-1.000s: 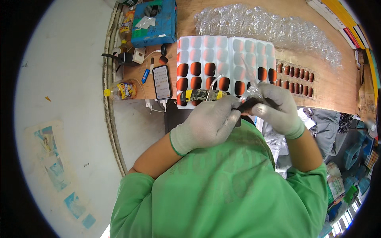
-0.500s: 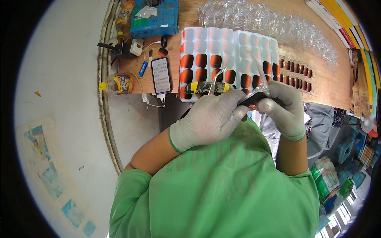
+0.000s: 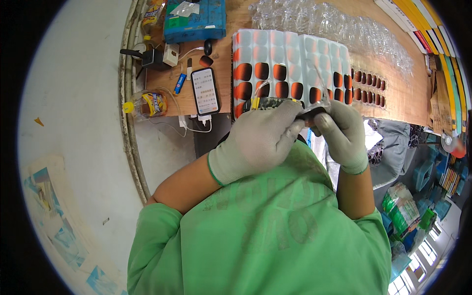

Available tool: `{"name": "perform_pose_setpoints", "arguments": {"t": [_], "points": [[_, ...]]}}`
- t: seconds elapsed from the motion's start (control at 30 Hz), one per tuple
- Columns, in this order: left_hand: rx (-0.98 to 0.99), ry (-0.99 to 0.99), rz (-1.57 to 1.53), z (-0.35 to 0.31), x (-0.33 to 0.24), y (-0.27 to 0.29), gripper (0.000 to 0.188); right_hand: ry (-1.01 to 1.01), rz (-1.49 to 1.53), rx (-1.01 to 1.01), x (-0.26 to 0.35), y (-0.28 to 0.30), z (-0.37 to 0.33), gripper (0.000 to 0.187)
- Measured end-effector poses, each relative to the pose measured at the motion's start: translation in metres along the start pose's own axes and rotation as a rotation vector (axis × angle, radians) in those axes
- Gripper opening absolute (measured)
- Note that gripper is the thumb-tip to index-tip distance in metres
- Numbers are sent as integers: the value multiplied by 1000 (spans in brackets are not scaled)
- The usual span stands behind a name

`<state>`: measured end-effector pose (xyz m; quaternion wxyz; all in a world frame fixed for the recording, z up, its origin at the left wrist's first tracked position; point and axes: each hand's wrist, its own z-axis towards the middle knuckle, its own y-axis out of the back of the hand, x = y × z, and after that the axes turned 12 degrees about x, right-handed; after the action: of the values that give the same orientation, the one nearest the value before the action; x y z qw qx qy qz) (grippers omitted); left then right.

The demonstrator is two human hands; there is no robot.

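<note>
A pair of glasses with a clear frame and a dark lens [image 3: 310, 114] is held between my two gloved hands, its clear temples pointing up and away. My left hand [image 3: 260, 140] is closed round one side of it, thumb and fingers pinched together. My right hand [image 3: 344, 135] grips the other side, with its thumb pressing near the dark lens. Both gloves are thin and whitish with green cuffs. Behind the hands lies a white tray sheet [image 3: 268, 39] with rows of orange-to-black lenses [image 3: 281, 89]. A yellow and dark patterned object [image 3: 270, 103] is partly hidden behind my left hand.
Clear glasses frames [image 3: 324, 24] line the back of the wooden table. More lenses in clear holders [image 3: 371, 88] lie right of the tray. At left are a phone [image 3: 205, 91], a blue lighter-sized object [image 3: 180, 84], a blue box [image 3: 194, 22] and a bottle [image 3: 153, 104].
My right hand has turned slightly, and its thumb has moved up against the lens. Both hands keep hold of the glasses. The whole view has shifted a little.
</note>
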<state>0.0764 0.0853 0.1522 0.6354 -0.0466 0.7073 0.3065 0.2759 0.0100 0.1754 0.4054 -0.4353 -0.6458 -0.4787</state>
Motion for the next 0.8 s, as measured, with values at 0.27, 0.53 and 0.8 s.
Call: {"name": "perform_pose_setpoints", "arguments": {"t": [0.27, 0.53, 0.8], "points": [[39, -91, 108, -4, -7, 12, 28, 125, -363, 138, 40, 16, -10, 19], [38, -61, 156, -1, -2, 16, 35, -1, -332, 41, 24, -4, 5, 18], [-60, -110, 250, 12, 12, 10, 35, -83, -122, 38, -1, 0, 18, 18]]}}
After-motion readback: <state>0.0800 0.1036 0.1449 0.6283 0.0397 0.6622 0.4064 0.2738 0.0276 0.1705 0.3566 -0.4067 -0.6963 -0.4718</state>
